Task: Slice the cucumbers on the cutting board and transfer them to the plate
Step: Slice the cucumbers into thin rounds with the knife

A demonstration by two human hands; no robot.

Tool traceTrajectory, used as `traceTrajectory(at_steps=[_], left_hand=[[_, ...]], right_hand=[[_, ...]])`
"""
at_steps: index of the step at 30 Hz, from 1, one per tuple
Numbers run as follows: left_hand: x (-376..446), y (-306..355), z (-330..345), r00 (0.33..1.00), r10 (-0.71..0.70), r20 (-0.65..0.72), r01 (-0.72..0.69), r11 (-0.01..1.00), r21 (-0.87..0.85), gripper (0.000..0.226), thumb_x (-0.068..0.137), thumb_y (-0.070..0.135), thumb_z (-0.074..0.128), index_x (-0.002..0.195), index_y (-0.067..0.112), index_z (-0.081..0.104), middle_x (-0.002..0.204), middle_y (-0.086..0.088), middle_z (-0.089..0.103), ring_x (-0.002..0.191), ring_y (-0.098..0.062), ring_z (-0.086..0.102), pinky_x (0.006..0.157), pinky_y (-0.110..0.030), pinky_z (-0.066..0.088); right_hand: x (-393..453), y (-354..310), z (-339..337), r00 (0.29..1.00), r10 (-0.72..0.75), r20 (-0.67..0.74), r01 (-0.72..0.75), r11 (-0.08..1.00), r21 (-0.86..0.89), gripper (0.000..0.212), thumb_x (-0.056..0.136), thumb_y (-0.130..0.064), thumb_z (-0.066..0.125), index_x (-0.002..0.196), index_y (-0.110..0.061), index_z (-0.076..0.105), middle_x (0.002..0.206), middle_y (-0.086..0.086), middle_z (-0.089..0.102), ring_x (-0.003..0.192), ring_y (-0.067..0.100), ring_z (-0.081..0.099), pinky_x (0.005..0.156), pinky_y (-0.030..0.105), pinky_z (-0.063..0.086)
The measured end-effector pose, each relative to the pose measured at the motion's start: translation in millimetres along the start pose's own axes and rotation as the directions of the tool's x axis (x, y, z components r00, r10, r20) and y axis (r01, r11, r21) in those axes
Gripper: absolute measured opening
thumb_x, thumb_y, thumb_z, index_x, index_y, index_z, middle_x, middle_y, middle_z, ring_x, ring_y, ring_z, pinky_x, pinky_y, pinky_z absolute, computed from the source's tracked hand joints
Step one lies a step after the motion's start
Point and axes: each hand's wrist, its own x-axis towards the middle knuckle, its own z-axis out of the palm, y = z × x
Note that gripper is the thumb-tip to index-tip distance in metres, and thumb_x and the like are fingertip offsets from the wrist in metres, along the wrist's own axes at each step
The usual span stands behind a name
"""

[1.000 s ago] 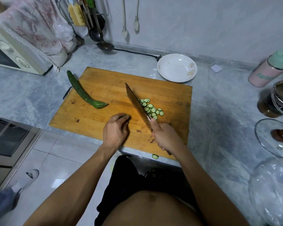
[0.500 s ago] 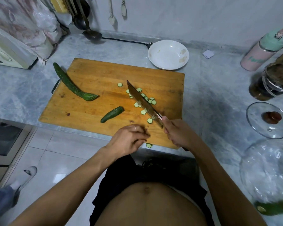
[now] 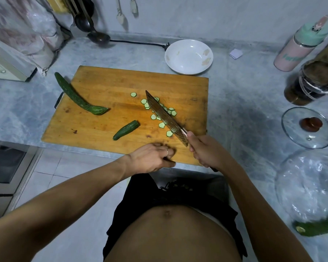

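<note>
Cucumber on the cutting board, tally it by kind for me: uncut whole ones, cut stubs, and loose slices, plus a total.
Whole cucumber, partly overhanging the cutting board: 1
Cut cucumber stub: 1
Loose slices: about 12 in view; the knife may hide more
Total: about 14 pieces

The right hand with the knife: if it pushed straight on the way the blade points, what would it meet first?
Probably the cucumber slices on the board, which lie along the knife held by the right hand. Past the tip the board looks bare. Blade height is unclear.
</note>
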Motion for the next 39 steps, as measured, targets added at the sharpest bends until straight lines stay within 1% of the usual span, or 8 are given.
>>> traceTrajectory(at_steps=[10, 22, 24, 27, 29, 32, 35, 39], left_hand=[[-6.0, 10.5, 8.9, 0.995, -0.074, -0.065, 0.077, 0.996, 0.045, 0.045, 0.073, 0.012, 0.077, 0.116, 0.023, 0.069, 0.104, -0.009, 0.062, 0.089, -0.026, 0.062, 0.075, -0.033, 0.049], [-9.6, 19.2, 13.4, 0.966, -0.187, -0.176, 0.182, 0.982, -0.041, 0.015, 0.084, 0.014, 0.065, 0.099, 0.015, 0.065, 0.095, -0.004, 0.062, 0.084, -0.024, 0.059, 0.076, -0.033, 0.048], [-11.1, 23.9, 11.4, 0.887, -0.386, -0.254, 0.319, 0.909, -0.268, 0.007, 0.086, 0.011, 0.062, 0.093, 0.014, 0.064, 0.092, -0.002, 0.061, 0.082, -0.019, 0.057, 0.071, -0.032, 0.049], [-9.6, 22.1, 3.3, 0.535, -0.795, -0.286, 0.503, 0.572, -0.648, 0.017, 0.083, 0.004, 0.069, 0.085, 0.020, 0.065, 0.086, 0.001, 0.066, 0.080, -0.012, 0.059, 0.072, -0.027, 0.049], [-5.0, 11.4, -6.6, 0.371, -0.900, -0.229, 0.560, 0.413, -0.718, 0.013, 0.084, 0.005, 0.071, 0.089, 0.017, 0.071, 0.091, 0.006, 0.070, 0.084, -0.009, 0.062, 0.077, -0.009, 0.045], [1.6, -13.0, -19.9, 0.316, -0.932, -0.176, 0.606, 0.341, -0.718, 0.010, 0.088, 0.012, 0.069, 0.097, 0.012, 0.074, 0.097, 0.006, 0.071, 0.088, -0.005, 0.061, 0.078, 0.002, 0.036], [1.6, -37.0, -25.9, 0.302, -0.943, -0.138, 0.641, 0.308, -0.703, 0.014, 0.089, 0.012, 0.068, 0.101, 0.012, 0.075, 0.106, 0.000, 0.071, 0.094, -0.008, 0.062, 0.087, -0.011, 0.045], [-2.5, -49.5, -42.5, 0.125, -0.962, -0.243, 0.541, 0.272, -0.796, 0.013, 0.088, 0.007, 0.067, 0.092, 0.016, 0.075, 0.094, 0.003, 0.072, 0.087, -0.005, 0.064, 0.076, -0.005, 0.044]], right_hand=[[1.2, 1.1, -4.0, 1.000, 0.013, -0.007, -0.013, 1.000, 0.006, 0.059, 0.100, -0.060, 0.031, 0.071, -0.014, 0.055, 0.051, 0.001, 0.046, 0.039, 0.012, 0.042, 0.047, 0.026, 0.038], [1.4, 4.1, -4.9, 1.000, -0.013, 0.011, 0.013, 1.000, 0.004, 0.060, 0.099, -0.061, 0.031, 0.072, -0.014, 0.056, 0.051, 0.000, 0.047, 0.038, 0.010, 0.042, 0.044, 0.025, 0.038], [0.9, 5.1, -5.4, 1.000, -0.014, 0.016, 0.014, 1.000, 0.002, 0.060, 0.099, -0.061, 0.031, 0.072, -0.013, 0.056, 0.050, -0.001, 0.046, 0.038, 0.010, 0.042, 0.044, 0.025, 0.038], [-1.1, 5.5, -6.2, 1.000, -0.018, 0.014, 0.018, 1.000, -0.017, 0.060, 0.098, -0.061, 0.032, 0.072, -0.013, 0.056, 0.049, -0.002, 0.047, 0.037, 0.009, 0.041, 0.045, 0.026, 0.038], [-2.4, 5.1, -7.3, 1.000, -0.023, 0.006, 0.023, 0.999, -0.030, 0.058, 0.098, -0.060, 0.033, 0.072, -0.014, 0.057, 0.049, -0.003, 0.048, 0.037, 0.008, 0.042, 0.047, 0.027, 0.039], [-3.0, 1.4, -10.4, 0.999, -0.036, 0.003, 0.037, 0.998, -0.044, 0.058, 0.099, -0.059, 0.033, 0.071, -0.014, 0.058, 0.049, -0.004, 0.049, 0.039, 0.008, 0.045, 0.051, 0.028, 0.041], [-2.1, -3.6, -11.8, 0.996, -0.081, -0.041, 0.075, 0.990, -0.121, 0.064, 0.099, -0.057, 0.036, 0.073, -0.005, 0.062, 0.052, -0.002, 0.053, 0.044, 0.007, 0.050, 0.056, 0.028, 0.043], [3.2, -7.4, -16.9, 0.974, -0.205, -0.094, 0.173, 0.947, -0.272, 0.061, 0.098, -0.055, 0.043, 0.063, -0.006, 0.055, 0.056, 0.001, 0.048, 0.051, 0.012, 0.046, 0.057, 0.029, 0.037]])
